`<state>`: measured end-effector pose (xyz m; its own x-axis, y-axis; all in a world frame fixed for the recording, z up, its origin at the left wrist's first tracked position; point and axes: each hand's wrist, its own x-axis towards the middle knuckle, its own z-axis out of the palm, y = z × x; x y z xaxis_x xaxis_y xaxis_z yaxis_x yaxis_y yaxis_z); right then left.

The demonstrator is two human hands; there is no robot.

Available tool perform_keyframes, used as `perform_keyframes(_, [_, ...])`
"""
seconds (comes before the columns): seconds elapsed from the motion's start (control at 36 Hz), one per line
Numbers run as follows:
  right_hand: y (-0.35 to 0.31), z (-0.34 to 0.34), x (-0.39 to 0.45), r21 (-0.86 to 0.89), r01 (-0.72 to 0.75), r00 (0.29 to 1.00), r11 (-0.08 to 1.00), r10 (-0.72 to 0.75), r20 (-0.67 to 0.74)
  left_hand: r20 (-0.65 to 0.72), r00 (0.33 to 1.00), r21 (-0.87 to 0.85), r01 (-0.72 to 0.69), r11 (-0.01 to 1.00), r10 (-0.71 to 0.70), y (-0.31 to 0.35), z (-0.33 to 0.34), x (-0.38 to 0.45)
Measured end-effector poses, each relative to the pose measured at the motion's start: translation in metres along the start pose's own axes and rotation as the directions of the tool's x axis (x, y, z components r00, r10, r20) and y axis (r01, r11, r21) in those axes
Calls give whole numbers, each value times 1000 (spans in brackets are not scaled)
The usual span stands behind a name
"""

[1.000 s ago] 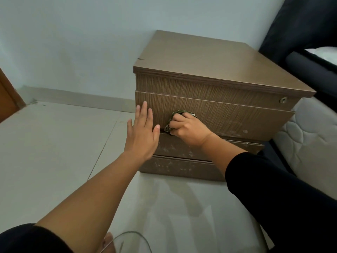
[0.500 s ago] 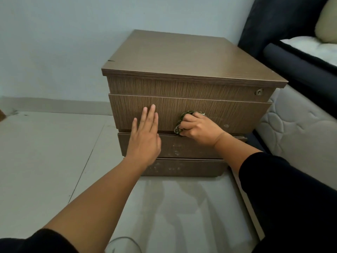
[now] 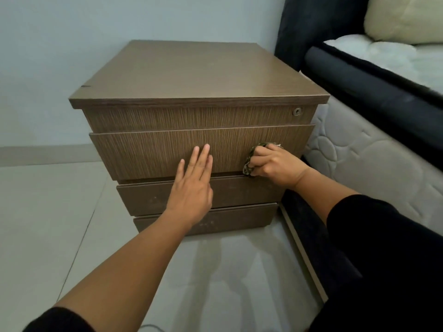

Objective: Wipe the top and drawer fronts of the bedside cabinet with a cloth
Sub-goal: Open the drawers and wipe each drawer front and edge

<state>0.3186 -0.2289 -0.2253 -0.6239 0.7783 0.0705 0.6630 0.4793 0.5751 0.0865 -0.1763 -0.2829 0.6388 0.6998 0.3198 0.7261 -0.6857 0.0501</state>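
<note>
A brown wooden bedside cabinet (image 3: 191, 75) stands on the floor against the wall, its several drawer fronts facing me. My right hand (image 3: 275, 165) is closed around a bunched, patterned cloth (image 3: 249, 161) and presses it against the right end of the second drawer front (image 3: 148, 152). My left hand (image 3: 194, 185) lies flat with fingers spread across the middle of the same drawer front and the drawer below. The two lowest drawer fronts (image 3: 227, 220) show pale specks. A small round lock (image 3: 297, 111) sits at the top drawer's right end.
A bed with a dark frame (image 3: 374, 97), a quilted white mattress (image 3: 359, 168) and a pale pillow (image 3: 402, 17) stands tight against the cabinet's right side. Pale floor tiles (image 3: 48, 212) spread to the left and in front. A light wall (image 3: 72, 44) rises behind.
My right hand has slid the cloth rightward along the second drawer front, from its middle to its right end. My left hand shifted right to the drawer's middle. The view swung right.
</note>
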Motion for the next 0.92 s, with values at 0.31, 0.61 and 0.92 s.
perform_keyframes(0.31, [17,10,-39,46,-137,988,990,133,80,23,995,60,-95,994,93,27,15,14])
perform_keyframes(0.61, [24,25,-68,167,-345,928,924,309,208,62,989,62,-140,988,136,41,30,18])
perform_keyframes(0.92, [9,38,-89,238,-799,596,552,677,431,157,977,-6,-148,989,147,49,37,18])
